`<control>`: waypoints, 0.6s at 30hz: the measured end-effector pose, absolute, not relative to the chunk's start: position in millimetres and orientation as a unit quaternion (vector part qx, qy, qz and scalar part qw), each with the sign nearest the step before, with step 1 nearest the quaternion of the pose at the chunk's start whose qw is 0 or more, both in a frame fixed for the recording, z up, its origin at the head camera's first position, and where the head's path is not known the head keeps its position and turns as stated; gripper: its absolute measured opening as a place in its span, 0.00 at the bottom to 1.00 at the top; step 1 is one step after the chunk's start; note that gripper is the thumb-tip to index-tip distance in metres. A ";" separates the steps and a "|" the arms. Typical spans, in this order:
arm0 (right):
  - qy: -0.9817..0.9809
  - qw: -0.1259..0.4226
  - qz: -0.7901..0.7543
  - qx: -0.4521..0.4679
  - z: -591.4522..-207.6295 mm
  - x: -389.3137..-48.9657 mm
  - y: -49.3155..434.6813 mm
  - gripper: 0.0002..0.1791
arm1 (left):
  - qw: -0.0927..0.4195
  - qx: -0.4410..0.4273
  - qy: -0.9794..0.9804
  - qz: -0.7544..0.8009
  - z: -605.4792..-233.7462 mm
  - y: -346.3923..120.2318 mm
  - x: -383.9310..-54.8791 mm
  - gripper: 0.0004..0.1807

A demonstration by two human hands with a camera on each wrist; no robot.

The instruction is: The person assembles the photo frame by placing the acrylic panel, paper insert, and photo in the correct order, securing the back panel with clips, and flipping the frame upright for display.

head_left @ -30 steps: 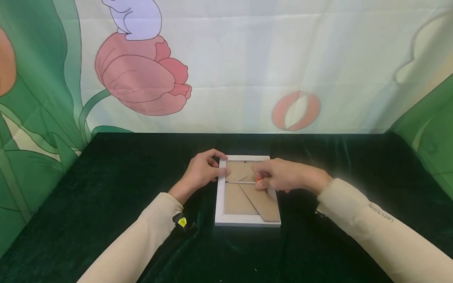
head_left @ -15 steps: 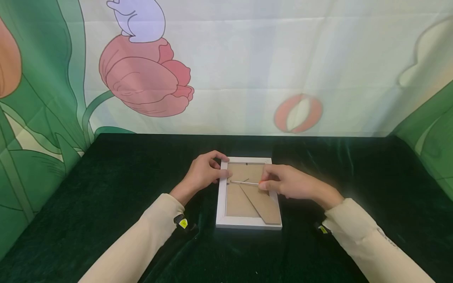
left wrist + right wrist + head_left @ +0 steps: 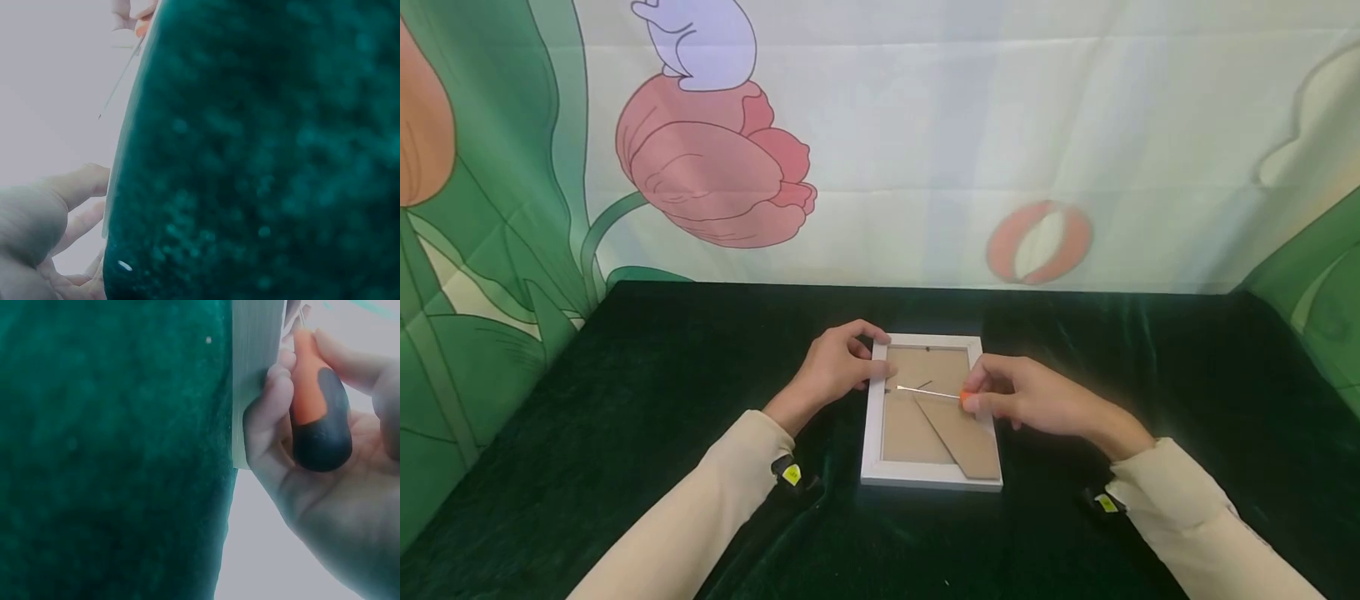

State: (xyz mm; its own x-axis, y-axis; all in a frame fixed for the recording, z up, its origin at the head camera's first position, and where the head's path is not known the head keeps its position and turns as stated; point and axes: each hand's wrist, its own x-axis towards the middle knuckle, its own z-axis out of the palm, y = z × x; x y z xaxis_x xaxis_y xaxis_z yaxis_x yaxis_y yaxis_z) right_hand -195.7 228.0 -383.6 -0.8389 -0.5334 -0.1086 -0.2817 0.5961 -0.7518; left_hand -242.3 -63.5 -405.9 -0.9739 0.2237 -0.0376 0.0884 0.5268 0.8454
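A white picture frame lies face down, showing its brown backing board. A brown stand leg slants across the board. My left hand grips the frame's upper left side, thumb on top and fingers along the outer edge. In my right hand is a screwdriver, its orange and black handle held between thumb and curled fingers. Its thin shaft points left over the board, the tip just right of a small dark tab at the left inner edge. Another dark tab sits at the top.
Dark green velvet cloth covers the table. Behind it hangs a printed curtain with flowers and a rabbit. A small pale speck lies on the cloth near the front.
My right hand has drawn back to the right with the screwdriver, so its tip has left the left tab. The left hand keeps its grip on the frame.
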 end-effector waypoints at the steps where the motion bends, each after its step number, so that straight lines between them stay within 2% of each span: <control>1: 0.879 0.164 -0.384 -0.230 -383.2 -195.4 228.3 0.13 | 0.071 0.090 0.870 0.479 -405.1 -63.3 -242.2 0.22; 7: 0.881 0.176 -0.377 -0.224 -379.7 -195.1 229.3 0.16 | 0.075 0.089 0.871 0.477 -402.5 -62.6 -242.6 0.22; 18: 0.876 0.187 -0.373 -0.244 -367.5 -188.0 237.6 0.14 | 0.078 0.088 0.873 0.473 -402.4 -62.4 -241.1 0.22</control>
State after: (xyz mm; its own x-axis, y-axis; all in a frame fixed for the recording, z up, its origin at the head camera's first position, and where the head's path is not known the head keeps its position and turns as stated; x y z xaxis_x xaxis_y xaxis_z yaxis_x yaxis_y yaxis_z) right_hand -188.0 237.6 -367.5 -0.8112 -0.5661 -0.1464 -0.2869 0.6036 -0.7439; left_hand -241.1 -62.4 -402.4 -0.9721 0.2285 -0.0531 0.0802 0.5363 0.8402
